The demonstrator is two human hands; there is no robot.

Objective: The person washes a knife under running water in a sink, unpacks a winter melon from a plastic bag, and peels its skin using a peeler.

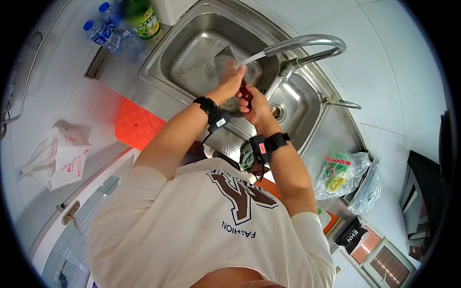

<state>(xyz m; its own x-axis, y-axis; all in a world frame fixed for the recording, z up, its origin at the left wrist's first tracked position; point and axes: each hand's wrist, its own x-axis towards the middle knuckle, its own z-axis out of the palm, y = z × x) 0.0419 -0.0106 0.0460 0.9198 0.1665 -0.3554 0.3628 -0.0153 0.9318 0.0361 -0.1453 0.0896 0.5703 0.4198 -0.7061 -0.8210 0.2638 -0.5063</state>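
Note:
My right hand [257, 103] is wrapped round the dark red handle [246, 95] of a knife over the divider of the steel double sink. The knife's wide grey blade [224, 56] points up into the larger basin [182, 57]. My left hand [231, 80] is at the blade, near the handle, under the stream of water [253, 58] from the curved faucet [312, 38]. Its fingers are smeared by motion, so their grip cannot be made out. Black bands with small boxes are on both wrists.
Water bottles [103, 36] and a green bottle [144, 19] stand beyond the large basin. The smaller basin [300, 105] has a drain. Plastic bags [338, 175] lie on the right counter. A white bag [69, 156] and an orange-red object [137, 126] are at left.

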